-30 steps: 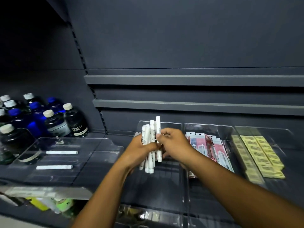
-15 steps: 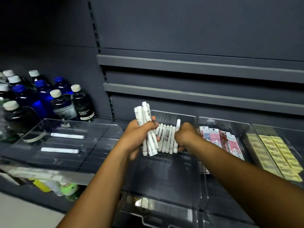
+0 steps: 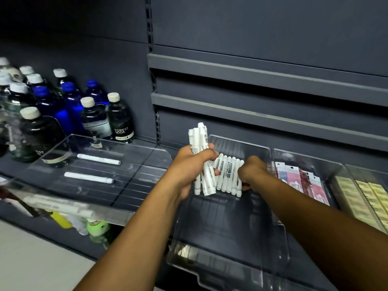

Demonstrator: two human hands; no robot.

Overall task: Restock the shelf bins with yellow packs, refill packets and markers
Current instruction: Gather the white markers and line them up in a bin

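Forearms reach over the front lip of a clear bin (image 3: 220, 267) on a dark shop shelf, the bin's near floor bare. The left hand (image 3: 189, 166) grips an upright bundle (image 3: 199, 141) of white markers, fingers and thumb wrapped round its middle. Just beside it, the right hand (image 3: 254, 171) is curled over the right end of a row (image 3: 227, 174) of markers lying side by side toward the bin's back. Its fingertips are hidden, so whether they pinch a marker cannot be told.

The step in hand appears to be laying markers down one at a time. Done well, each goes flat and parallel against the last, caps the same way, with the bundle held clear of the row.

To the right, packets (image 3: 294, 179) stand in the next bin, with yellow packs (image 3: 369, 198) beyond. At left, two loose markers (image 3: 98, 159) lie in a tray (image 3: 136, 185), with bottles (image 3: 119, 120) behind.
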